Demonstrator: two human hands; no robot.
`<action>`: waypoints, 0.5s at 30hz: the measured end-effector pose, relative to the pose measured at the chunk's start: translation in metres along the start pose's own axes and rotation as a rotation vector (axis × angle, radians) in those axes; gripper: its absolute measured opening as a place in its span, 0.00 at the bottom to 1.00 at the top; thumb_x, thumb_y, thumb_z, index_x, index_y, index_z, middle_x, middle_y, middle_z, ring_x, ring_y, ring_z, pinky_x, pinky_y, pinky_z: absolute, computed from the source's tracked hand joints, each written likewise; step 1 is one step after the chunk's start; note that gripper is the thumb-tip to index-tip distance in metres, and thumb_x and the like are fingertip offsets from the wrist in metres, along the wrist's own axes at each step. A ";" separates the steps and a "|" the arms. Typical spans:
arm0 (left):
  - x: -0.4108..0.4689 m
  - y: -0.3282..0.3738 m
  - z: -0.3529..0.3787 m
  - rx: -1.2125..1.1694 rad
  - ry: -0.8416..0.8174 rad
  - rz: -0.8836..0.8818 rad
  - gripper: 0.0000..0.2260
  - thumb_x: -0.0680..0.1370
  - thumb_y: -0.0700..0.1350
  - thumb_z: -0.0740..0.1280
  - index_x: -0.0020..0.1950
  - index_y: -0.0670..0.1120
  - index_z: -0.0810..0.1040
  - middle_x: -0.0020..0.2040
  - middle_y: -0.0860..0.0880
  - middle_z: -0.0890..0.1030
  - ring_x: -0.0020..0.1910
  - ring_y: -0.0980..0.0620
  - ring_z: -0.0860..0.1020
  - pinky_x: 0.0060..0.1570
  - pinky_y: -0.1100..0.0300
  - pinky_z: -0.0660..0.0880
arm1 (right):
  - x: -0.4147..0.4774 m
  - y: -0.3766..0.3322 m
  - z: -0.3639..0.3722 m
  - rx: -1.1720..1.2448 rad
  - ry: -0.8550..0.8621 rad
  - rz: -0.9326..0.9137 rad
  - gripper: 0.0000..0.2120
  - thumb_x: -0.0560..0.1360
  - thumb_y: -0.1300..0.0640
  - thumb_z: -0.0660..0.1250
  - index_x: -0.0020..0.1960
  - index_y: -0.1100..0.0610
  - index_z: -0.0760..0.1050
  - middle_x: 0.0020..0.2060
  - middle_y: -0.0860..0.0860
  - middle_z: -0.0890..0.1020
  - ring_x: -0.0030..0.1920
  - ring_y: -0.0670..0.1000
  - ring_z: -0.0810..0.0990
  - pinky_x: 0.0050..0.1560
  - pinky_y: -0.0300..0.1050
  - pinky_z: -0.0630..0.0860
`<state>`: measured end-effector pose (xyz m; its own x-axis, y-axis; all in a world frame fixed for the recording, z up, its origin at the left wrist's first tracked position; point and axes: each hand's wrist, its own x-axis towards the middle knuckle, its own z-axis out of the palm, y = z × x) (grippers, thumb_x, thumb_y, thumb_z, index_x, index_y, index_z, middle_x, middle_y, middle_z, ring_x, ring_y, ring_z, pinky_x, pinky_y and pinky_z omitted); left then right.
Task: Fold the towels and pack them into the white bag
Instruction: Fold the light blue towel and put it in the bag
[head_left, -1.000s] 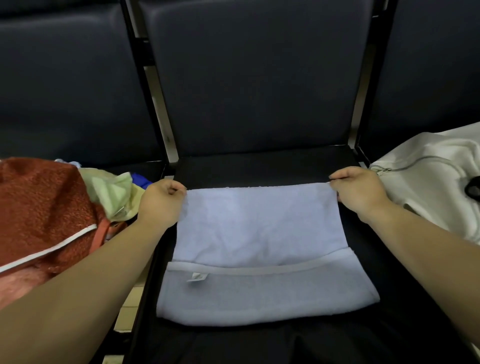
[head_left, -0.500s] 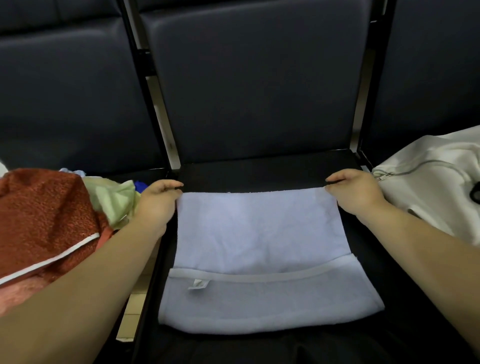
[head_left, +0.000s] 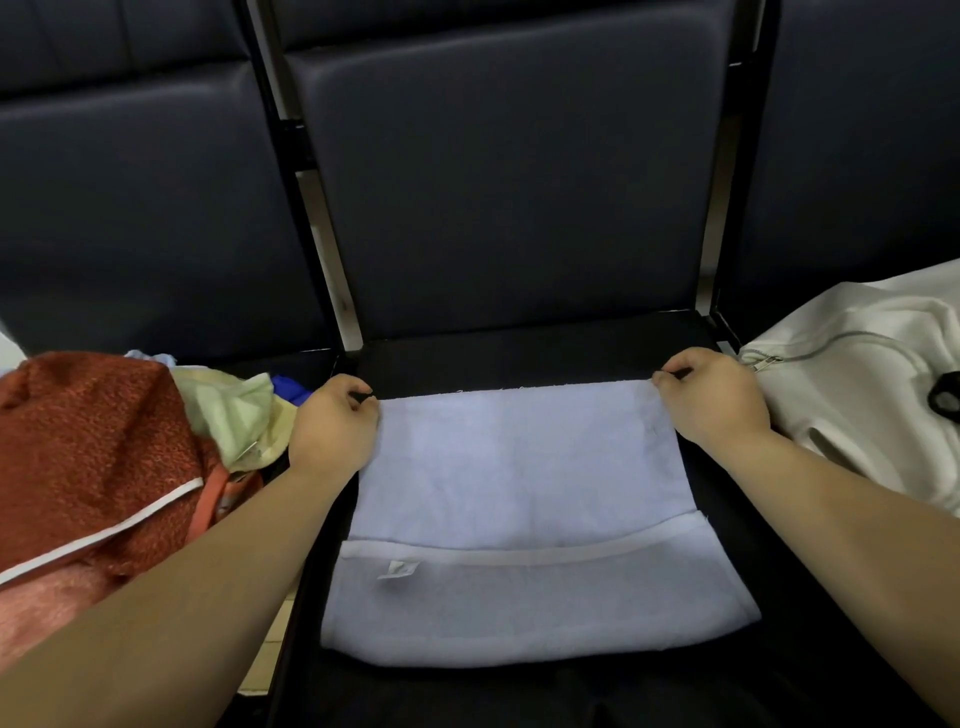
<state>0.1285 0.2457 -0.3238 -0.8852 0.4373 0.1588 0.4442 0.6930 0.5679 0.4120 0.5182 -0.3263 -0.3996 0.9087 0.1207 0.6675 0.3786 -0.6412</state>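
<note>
- Nearest on the chair seat (head_left: 519, 353), the pale blue towel (head_left: 519, 493) lies flat, already doubled once.
- At its far corners, the left hand (head_left: 332, 431) and right hand (head_left: 714, 395) each pinch the edge; further folds likely remain.
- Farther out, unfolded towels (head_left: 93, 441) wait heaped on the left, and the white bag (head_left: 857, 405) lies on the right, seemingly unpacked.
</note>
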 end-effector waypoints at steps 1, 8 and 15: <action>0.000 0.002 0.000 -0.013 0.007 -0.017 0.08 0.81 0.43 0.66 0.59 0.46 0.79 0.50 0.49 0.81 0.44 0.52 0.76 0.46 0.58 0.71 | 0.001 0.000 -0.001 0.006 0.012 0.013 0.05 0.79 0.55 0.67 0.51 0.53 0.81 0.39 0.51 0.83 0.38 0.52 0.81 0.37 0.44 0.74; -0.029 0.006 -0.023 -0.063 -0.074 0.087 0.10 0.80 0.46 0.69 0.60 0.48 0.76 0.44 0.49 0.78 0.39 0.52 0.77 0.41 0.58 0.72 | -0.036 -0.006 -0.028 0.049 -0.175 -0.171 0.02 0.77 0.56 0.71 0.47 0.49 0.79 0.38 0.46 0.83 0.41 0.47 0.81 0.38 0.38 0.73; -0.090 -0.002 -0.063 0.014 -0.685 0.285 0.16 0.74 0.48 0.77 0.57 0.59 0.77 0.43 0.51 0.82 0.40 0.59 0.80 0.44 0.63 0.77 | -0.078 -0.018 -0.057 -0.371 -0.822 -0.367 0.21 0.71 0.49 0.76 0.62 0.42 0.75 0.49 0.42 0.80 0.48 0.43 0.79 0.52 0.40 0.78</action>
<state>0.1984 0.1693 -0.2882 -0.4528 0.8576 -0.2439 0.6497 0.5047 0.5686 0.4667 0.4505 -0.2813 -0.8423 0.3702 -0.3917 0.5130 0.7734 -0.3724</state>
